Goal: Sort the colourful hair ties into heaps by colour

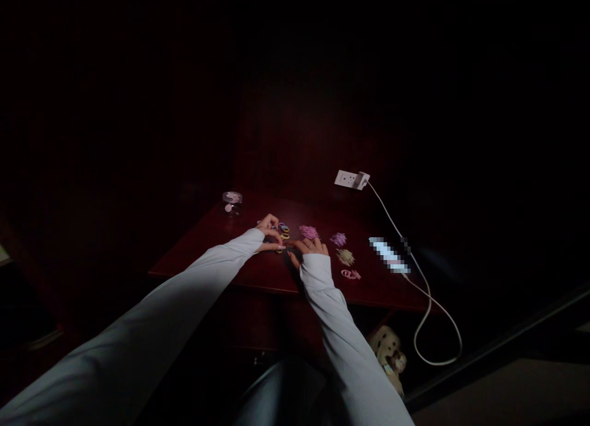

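My left hand (270,230) is over the table with its thumb and forefinger apart. Its thumb tip is at a small yellow ring-shaped band (279,251), which it partly covers. Just beyond these fingers lie more small bands, among them a yellow one (285,236) and a purple one (281,224). To the right, my right hand (312,248) rests low over the tabletop, fingers spread, thumb apart, and a ring on one finger. Its fingertips are near a heap of bright pink bands (308,231). Nothing shows in its grasp.
Right of my right hand lie purple (338,238), cream (345,257) and light pink (351,274) heaps of bands. A clear round jar (232,203) stands back left on the dark red table (207,263). A blurred lit device (388,255) has a white cable (429,291) running to a wall socket (345,179).
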Tool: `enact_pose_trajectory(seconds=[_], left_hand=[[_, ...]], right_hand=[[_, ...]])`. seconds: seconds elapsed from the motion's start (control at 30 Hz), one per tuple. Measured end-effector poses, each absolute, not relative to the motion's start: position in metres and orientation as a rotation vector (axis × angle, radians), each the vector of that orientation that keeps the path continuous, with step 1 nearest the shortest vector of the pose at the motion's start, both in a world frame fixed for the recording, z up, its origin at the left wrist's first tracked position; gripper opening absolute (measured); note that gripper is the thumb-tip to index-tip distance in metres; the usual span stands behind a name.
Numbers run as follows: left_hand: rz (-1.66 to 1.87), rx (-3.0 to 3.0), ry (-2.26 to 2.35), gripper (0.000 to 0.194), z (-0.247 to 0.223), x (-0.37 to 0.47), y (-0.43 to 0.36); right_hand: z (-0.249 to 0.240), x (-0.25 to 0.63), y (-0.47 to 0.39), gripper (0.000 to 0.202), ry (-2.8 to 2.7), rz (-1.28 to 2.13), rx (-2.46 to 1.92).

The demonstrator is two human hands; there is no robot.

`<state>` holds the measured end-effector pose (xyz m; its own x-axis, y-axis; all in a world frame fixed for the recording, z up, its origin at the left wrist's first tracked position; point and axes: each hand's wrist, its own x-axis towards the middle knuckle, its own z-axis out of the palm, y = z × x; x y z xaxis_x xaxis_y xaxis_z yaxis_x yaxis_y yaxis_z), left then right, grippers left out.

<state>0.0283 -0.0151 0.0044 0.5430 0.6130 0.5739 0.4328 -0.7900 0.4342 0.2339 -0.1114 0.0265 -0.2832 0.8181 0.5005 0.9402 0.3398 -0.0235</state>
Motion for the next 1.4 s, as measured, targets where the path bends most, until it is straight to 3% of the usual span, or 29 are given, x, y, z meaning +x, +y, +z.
enact_pose_trajectory(seconds=[0.5, 0.8, 1.0, 1.4], left_hand=[[1.018, 2.545, 0.754, 0.038, 0.004, 0.028, -0.018], [1.168, 2.541, 0.729, 0.027, 0.008, 0.023, -0.017], [1.051, 2.771, 1.03, 0.022, 0.012, 0.014, -0.02], [1.058, 2.822, 1.083, 0.018, 0.011, 0.014, -0.025]], right_hand=[[0.021, 0.228, -0.106, 0.017, -2.294, -0.495, -1.489], [0.034, 0.256, -0.111, 0.025, -2.174, -0.441, -1.498], [0.039, 0.299, -0.12, 0.028, -2.036, -0.496, -1.474], [0.019, 0.321, -0.134, 0.022, -2.322, -0.606, -1.414]])
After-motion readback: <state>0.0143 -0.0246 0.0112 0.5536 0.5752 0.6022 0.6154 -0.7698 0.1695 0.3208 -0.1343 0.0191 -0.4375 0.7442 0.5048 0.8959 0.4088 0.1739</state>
